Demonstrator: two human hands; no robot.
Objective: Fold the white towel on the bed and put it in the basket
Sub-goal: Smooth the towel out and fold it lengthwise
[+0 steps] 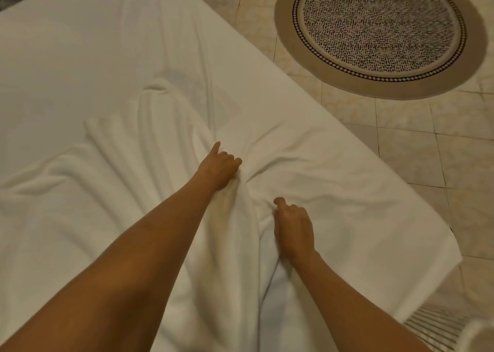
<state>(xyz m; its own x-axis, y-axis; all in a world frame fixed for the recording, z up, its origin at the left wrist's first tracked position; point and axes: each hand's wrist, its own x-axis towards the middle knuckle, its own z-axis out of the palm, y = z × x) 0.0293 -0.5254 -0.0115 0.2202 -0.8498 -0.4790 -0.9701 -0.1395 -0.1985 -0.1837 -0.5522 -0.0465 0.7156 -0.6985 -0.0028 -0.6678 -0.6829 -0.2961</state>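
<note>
Both the left hand (217, 168) and right hand (292, 227) have fingers pinched on the rumpled white terry towel (128, 170); white-on-white, they may snag the white bed sheet (334, 170) too.

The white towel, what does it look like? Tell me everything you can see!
The white towel looks soft and thick, like terry cloth. It lies rumpled on the bed, bunched into long ridges, not yet folded. The left hand and the right hand both pinch its right edge, one farther away, one nearer. It is nearly the same white as the sheet, so its exact outline is hard to tell.
</note>
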